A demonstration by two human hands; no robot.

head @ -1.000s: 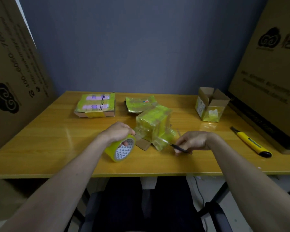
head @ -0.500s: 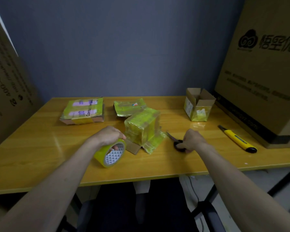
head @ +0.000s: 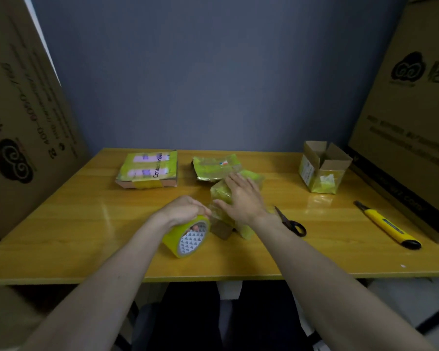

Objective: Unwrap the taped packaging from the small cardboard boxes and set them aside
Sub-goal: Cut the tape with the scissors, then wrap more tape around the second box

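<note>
A small cardboard box wrapped in yellow-green tape (head: pixel 219 192) stands at the middle of the wooden table (head: pixel 86 224). My right hand (head: pixel 241 198) lies flat on its top and front, fingers spread. My left hand (head: pixel 185 211) grips a roll of yellow tape (head: pixel 188 235) standing on edge just left of the box. A brown cardboard flap (head: pixel 221 230) sticks out at the box's base. Black-handled scissors (head: pixel 290 221) lie on the table right of my right wrist.
A flat taped package (head: pixel 148 169) lies back left, a crumpled taped wrapper (head: pixel 213 167) behind the box. An open small carton (head: pixel 321 169) stands back right, a yellow utility knife (head: pixel 388 229) right. Large cardboard cartons (head: pixel 411 122) flank both sides.
My right hand has set the scissors down on the table and moved left onto the wrapped box. My left hand stays on the tape roll.
</note>
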